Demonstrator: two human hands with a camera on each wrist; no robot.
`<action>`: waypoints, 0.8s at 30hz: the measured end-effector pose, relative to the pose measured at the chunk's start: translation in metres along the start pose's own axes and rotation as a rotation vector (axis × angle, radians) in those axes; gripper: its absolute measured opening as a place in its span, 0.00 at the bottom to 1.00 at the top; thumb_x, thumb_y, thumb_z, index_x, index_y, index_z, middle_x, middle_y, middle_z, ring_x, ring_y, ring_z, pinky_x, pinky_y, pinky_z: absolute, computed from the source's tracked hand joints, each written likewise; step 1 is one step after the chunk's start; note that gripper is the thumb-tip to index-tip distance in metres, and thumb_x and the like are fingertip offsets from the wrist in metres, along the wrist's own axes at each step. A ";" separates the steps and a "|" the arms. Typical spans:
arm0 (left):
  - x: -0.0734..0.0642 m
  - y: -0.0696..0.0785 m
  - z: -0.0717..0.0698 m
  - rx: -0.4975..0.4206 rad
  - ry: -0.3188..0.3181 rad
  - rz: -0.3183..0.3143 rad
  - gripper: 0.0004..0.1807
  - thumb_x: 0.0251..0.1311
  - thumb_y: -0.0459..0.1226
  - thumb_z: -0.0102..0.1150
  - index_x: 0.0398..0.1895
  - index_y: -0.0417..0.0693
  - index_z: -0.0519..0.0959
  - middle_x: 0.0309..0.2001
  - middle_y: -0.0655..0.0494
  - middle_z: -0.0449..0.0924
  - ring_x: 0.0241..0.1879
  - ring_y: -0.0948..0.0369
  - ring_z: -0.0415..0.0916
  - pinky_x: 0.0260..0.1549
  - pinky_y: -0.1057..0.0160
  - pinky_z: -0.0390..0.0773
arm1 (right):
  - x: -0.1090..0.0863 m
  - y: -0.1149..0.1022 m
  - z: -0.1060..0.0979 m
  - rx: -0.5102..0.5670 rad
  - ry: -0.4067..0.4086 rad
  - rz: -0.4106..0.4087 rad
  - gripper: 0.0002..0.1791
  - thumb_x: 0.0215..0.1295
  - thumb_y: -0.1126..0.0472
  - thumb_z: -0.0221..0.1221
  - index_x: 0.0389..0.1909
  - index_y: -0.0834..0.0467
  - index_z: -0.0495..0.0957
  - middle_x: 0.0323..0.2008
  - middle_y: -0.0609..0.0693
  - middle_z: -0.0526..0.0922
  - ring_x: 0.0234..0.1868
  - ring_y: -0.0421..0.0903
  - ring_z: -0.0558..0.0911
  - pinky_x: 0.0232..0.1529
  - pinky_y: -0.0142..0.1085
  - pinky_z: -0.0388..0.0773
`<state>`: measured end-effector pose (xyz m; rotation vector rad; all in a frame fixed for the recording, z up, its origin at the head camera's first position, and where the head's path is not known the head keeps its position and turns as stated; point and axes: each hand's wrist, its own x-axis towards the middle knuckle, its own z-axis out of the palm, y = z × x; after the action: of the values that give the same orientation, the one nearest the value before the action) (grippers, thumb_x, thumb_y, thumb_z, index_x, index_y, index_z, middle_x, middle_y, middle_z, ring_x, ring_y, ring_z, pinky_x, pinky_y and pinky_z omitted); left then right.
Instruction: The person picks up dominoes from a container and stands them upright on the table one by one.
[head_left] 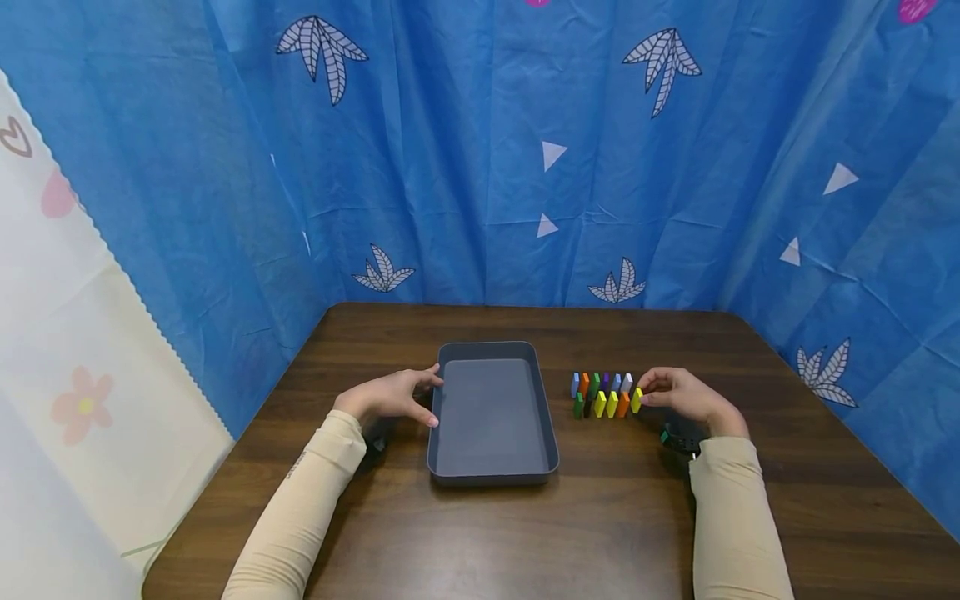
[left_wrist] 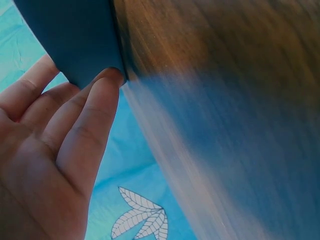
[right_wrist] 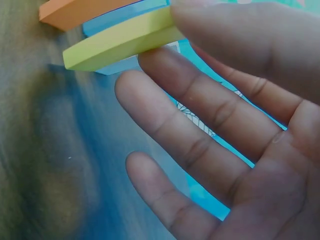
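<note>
My right hand (head_left: 686, 393) pinches a yellow domino (head_left: 637, 401) between thumb and fingers at the right end of the front row. In the right wrist view this yellow domino (right_wrist: 117, 42) stands between my thumb and a fingertip, and the other fingers are spread. Beside it in that view is an orange domino (right_wrist: 70, 14). My left hand (head_left: 392, 395) touches the left wall of a dark grey tray (head_left: 555, 460) with thumb and fingers extended. In the left wrist view its fingertips lie along the tray's wall (left_wrist: 82, 35). Nothing lies inside the tray.
Coloured dominoes stand upright in two rows right of the tray, with a blue domino (head_left: 575, 384) and a green domino (head_left: 578, 405) at the left ends. A brown wooden table (head_left: 480, 542) carries everything. Blue curtains (head_left: 465, 167) hang beyond its far edge.
</note>
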<state>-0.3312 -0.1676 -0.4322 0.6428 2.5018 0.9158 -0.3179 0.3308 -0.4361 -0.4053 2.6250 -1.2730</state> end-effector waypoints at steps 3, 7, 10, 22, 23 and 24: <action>0.000 0.001 -0.001 0.012 -0.001 -0.002 0.52 0.40 0.48 0.68 0.68 0.52 0.50 0.69 0.56 0.49 0.66 0.54 0.53 0.60 0.51 0.60 | 0.001 0.005 0.001 0.002 0.000 -0.006 0.15 0.57 0.60 0.58 0.42 0.64 0.72 0.38 0.58 0.76 0.39 0.54 0.75 0.45 0.43 0.76; 0.000 -0.001 0.000 0.023 -0.005 -0.001 0.52 0.40 0.49 0.68 0.68 0.52 0.50 0.69 0.56 0.50 0.66 0.54 0.53 0.59 0.51 0.61 | 0.002 0.008 0.004 0.006 -0.006 -0.013 0.14 0.57 0.60 0.58 0.42 0.63 0.71 0.38 0.58 0.76 0.39 0.54 0.75 0.44 0.41 0.77; 0.001 -0.002 0.000 0.030 -0.004 0.004 0.52 0.39 0.50 0.68 0.68 0.52 0.51 0.69 0.56 0.48 0.66 0.54 0.52 0.59 0.51 0.61 | 0.003 0.007 0.006 0.002 -0.004 -0.015 0.14 0.57 0.60 0.58 0.41 0.63 0.71 0.38 0.58 0.76 0.38 0.53 0.75 0.43 0.39 0.77; 0.002 -0.002 0.000 0.035 -0.004 0.005 0.56 0.39 0.50 0.69 0.69 0.52 0.45 0.66 0.59 0.57 0.65 0.55 0.54 0.60 0.51 0.60 | 0.004 0.007 0.008 0.018 0.000 -0.042 0.14 0.58 0.62 0.56 0.42 0.65 0.70 0.39 0.60 0.75 0.38 0.51 0.75 0.42 0.34 0.77; 0.002 -0.002 0.000 0.035 -0.004 0.003 0.56 0.39 0.50 0.69 0.69 0.53 0.44 0.65 0.60 0.58 0.65 0.55 0.54 0.60 0.52 0.60 | 0.004 0.008 0.008 0.020 -0.003 -0.047 0.13 0.59 0.62 0.56 0.42 0.66 0.70 0.39 0.60 0.75 0.38 0.51 0.75 0.41 0.33 0.77; 0.002 -0.003 0.001 0.034 -0.003 0.004 0.57 0.39 0.50 0.69 0.69 0.53 0.44 0.65 0.60 0.59 0.65 0.55 0.54 0.60 0.51 0.60 | 0.004 0.008 0.008 0.022 -0.006 -0.051 0.13 0.59 0.62 0.56 0.42 0.66 0.70 0.40 0.60 0.75 0.39 0.51 0.75 0.41 0.33 0.77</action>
<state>-0.3337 -0.1680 -0.4351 0.6601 2.5191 0.8753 -0.3206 0.3283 -0.4478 -0.4749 2.6096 -1.3127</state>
